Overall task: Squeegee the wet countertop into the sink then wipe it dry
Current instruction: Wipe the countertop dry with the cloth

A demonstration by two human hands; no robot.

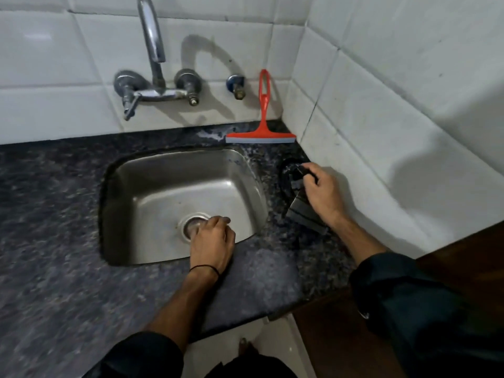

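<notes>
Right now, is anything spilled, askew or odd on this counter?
Pale wet residue sits on the counter behind the sink, beside the squeegee leaning on the wall. Nothing else stands out.

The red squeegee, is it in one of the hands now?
No, the red squeegee leans against the wall tiles, while the right hand holds a dark cloth.

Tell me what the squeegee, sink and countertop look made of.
Squeegee: glossy red plastic handle, with a grey strip along the blade, probably rubber. Sink: brushed stainless steel, judging by its dull metallic sheen. Countertop: dark speckled polished stone, likely granite.
</notes>
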